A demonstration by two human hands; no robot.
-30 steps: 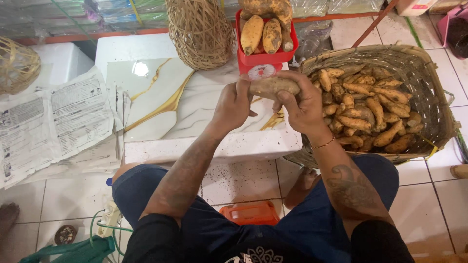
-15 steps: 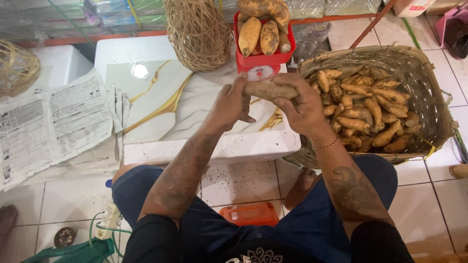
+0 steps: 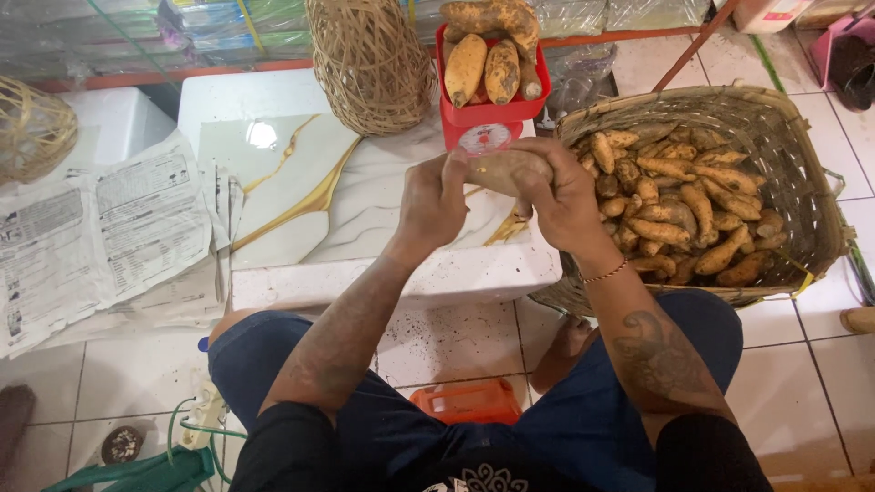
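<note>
Sweet potato (image 3: 507, 170): one, tan, lengthwise between both hands, held in the air over the white marble-patterned slab (image 3: 301, 196), just in front of the red scale (image 3: 486, 123).
Left hand (image 3: 434, 202): fingers curled and pressed on the left end of the sweet potato.
Right hand (image 3: 561, 199): fingers wrapped over the right end, closed around it; thin bead bracelet at the wrist.
Scale tray: three larger sweet potatoes (image 3: 490, 56), piled.
Woven basket (image 3: 791, 155): right of the hands, on the tiled floor, filled with many small sweet potatoes.
Tall wicker container (image 3: 369, 62): on the slab, left of the scale.
Newspaper sheets (image 3: 96, 241): spread at far left.
Orange plastic item (image 3: 469, 402): on the floor between the knees.
</note>
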